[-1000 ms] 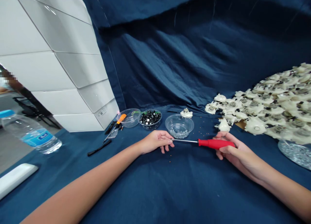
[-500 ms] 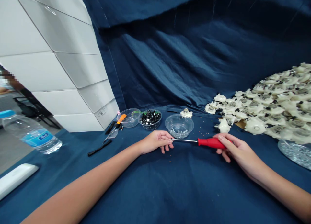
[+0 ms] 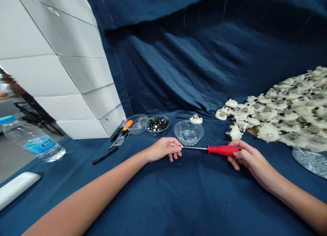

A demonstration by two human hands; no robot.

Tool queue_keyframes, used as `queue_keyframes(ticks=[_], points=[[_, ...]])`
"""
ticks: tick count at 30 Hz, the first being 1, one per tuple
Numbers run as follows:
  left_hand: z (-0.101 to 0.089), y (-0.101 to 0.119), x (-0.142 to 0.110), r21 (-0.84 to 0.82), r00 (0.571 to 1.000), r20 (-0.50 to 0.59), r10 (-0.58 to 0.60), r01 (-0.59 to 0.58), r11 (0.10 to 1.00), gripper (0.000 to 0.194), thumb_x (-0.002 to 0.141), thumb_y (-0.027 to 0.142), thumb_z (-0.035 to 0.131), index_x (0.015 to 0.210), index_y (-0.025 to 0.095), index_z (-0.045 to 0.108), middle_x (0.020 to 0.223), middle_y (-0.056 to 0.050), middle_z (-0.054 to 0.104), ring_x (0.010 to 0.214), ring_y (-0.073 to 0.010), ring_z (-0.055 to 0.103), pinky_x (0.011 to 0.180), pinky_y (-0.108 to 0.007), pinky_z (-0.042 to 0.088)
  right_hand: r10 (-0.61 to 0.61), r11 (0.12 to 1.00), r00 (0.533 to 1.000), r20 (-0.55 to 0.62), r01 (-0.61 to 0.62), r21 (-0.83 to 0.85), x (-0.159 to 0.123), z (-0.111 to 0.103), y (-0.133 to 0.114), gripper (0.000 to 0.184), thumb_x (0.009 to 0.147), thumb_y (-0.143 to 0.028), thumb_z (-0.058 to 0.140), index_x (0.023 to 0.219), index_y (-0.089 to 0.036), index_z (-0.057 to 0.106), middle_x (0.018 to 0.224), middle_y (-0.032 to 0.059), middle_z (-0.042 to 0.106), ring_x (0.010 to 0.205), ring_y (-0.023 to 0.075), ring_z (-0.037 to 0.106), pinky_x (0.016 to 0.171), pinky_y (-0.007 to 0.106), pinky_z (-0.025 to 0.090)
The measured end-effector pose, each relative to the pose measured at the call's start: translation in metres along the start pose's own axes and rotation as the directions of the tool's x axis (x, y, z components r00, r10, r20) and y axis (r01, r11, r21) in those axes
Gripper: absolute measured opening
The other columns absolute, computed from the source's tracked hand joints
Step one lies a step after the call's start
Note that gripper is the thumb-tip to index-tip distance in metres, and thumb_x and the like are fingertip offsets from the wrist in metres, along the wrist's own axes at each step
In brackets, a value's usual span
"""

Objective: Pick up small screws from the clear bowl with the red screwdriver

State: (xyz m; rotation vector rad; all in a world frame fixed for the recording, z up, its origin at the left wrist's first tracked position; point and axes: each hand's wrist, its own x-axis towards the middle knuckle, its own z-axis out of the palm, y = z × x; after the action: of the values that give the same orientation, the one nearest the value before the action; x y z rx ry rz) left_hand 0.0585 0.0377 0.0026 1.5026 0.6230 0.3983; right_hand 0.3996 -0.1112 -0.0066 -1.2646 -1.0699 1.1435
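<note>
My right hand (image 3: 247, 156) is closed around the handle of a red screwdriver (image 3: 221, 150), held level just above the cloth. Its metal shaft points left and ends at the fingertips of my left hand (image 3: 167, 149). There my left thumb and forefinger pinch together at the tip, on a small piece mostly hidden by them. Directly behind the shaft stands a clear plastic bowl (image 3: 189, 128) with small silver screws in its bottom. To its left, another clear bowl holds shiny black round parts (image 3: 158, 123).
A large pile of cream plastic parts (image 3: 270, 116) fills the right side, beside a clear dish of small pieces (image 3: 311, 161). At left are stacked white boxes (image 3: 68, 75), a water bottle (image 3: 41, 142), an orange-handled screwdriver (image 3: 127, 125) and a clear lid (image 3: 138, 123).
My right fingers have shifted on the red handle, the thumb now lower and further right. My left hand and the screwdriver's tip have stayed in place.
</note>
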Motion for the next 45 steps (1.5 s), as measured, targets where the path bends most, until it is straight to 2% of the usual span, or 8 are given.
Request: queue_keyframes(ticks=[9,15,18,23,27,36,40,45], points=[[-0.001,-0.001,0.0,0.021,1.0,0.006,-0.003,0.003,1.0,0.047,0.089,0.049,0.089,0.114,0.013,0.073,0.092,-0.009,0.08,0.074,-0.0157,0.074,0.062,-0.026,0.059,-0.04,0.922,0.998,-0.051,0.018,-0.386,0.004,-0.009,-0.009,0.072,0.105,-0.075,0.053,0.054,-0.025,0.063,0.054,0.0058,0.061,0.067,0.0252,0.054,0.075,0.039,0.039],[0.001,0.0,-0.001,-0.014,1.0,-0.019,0.008,-0.008,1.0,0.044,0.09,0.051,0.088,0.107,0.013,0.072,0.093,-0.01,0.08,0.073,-0.0159,0.074,0.061,-0.026,0.059,-0.097,0.984,0.995,-0.01,0.095,-0.151,0.004,-0.001,0.002,0.04,0.094,-0.065,0.078,0.1,-0.026,0.07,0.075,0.0004,0.066,0.073,0.0238,0.056,0.074,0.037,0.045],[0.0,-0.001,-0.001,-0.019,1.0,-0.021,0.005,-0.006,1.0,0.045,0.089,0.051,0.088,0.107,0.013,0.073,0.092,-0.01,0.08,0.073,-0.0162,0.074,0.061,-0.026,0.059,-0.109,0.992,0.994,-0.029,0.107,-0.068,0.003,0.0,0.007,0.049,0.088,-0.057,0.086,0.123,-0.027,0.067,0.088,0.0012,0.071,0.079,0.0241,0.059,0.077,0.037,0.049],[-0.001,-0.002,-0.001,-0.02,1.0,-0.006,-0.007,0.007,1.0,0.047,0.087,0.05,0.091,0.11,0.012,0.073,0.09,-0.008,0.08,0.073,-0.0152,0.073,0.061,-0.025,0.059,-0.136,0.968,0.989,0.052,0.144,-0.204,0.005,-0.008,0.003,0.033,0.098,-0.057,0.076,0.103,-0.025,0.07,0.076,0.0008,0.068,0.075,0.024,0.057,0.077,0.037,0.044],[-0.002,-0.001,-0.001,-0.013,1.0,-0.007,-0.015,0.015,1.0,0.047,0.087,0.051,0.09,0.108,0.012,0.074,0.087,-0.009,0.08,0.073,-0.0156,0.074,0.062,-0.025,0.059,-0.088,0.927,0.993,0.078,0.11,-0.358,0.003,-0.009,-0.005,0.054,0.103,-0.07,0.062,0.073,-0.025,0.062,0.06,0.0008,0.06,0.065,0.0222,0.05,0.071,0.036,0.037],[0.005,-0.004,-0.003,0.135,0.994,-0.1,0.046,-0.032,0.99,0.045,0.09,0.053,0.086,0.111,0.014,0.076,0.089,-0.008,0.081,0.075,-0.0173,0.075,0.061,-0.025,0.056,0.006,0.93,1.0,0.016,0.0,-0.369,0.002,-0.005,-0.009,0.065,0.099,-0.079,0.058,0.063,-0.025,0.064,0.05,0.0012,0.054,0.058,0.0233,0.05,0.068,0.037,0.036],[0.006,0.012,-0.009,0.472,0.965,-0.151,0.213,-0.119,0.873,0.033,0.098,0.045,0.078,0.116,0.017,0.08,0.09,-0.008,0.084,0.081,-0.0194,0.078,0.069,-0.027,0.055,0.017,0.943,1.0,0.002,-0.015,-0.332,0.003,-0.002,-0.01,0.067,0.098,-0.08,0.059,0.058,-0.026,0.061,0.05,0.003,0.055,0.062,0.0262,0.052,0.075,0.04,0.04],[-0.007,0.045,-0.02,0.833,0.884,-0.023,0.467,-0.242,0.497,0.027,0.102,0.044,0.075,0.117,0.024,0.084,0.104,-0.008,0.085,0.094,-0.0238,0.079,0.088,-0.034,0.057,0.028,0.951,0.999,0.025,-0.019,-0.31,0.002,0.002,-0.009,0.071,0.102,-0.079,0.051,0.055,-0.027,0.058,0.052,0.0042,0.056,0.066,0.0273,0.052,0.08,0.042,0.039]])
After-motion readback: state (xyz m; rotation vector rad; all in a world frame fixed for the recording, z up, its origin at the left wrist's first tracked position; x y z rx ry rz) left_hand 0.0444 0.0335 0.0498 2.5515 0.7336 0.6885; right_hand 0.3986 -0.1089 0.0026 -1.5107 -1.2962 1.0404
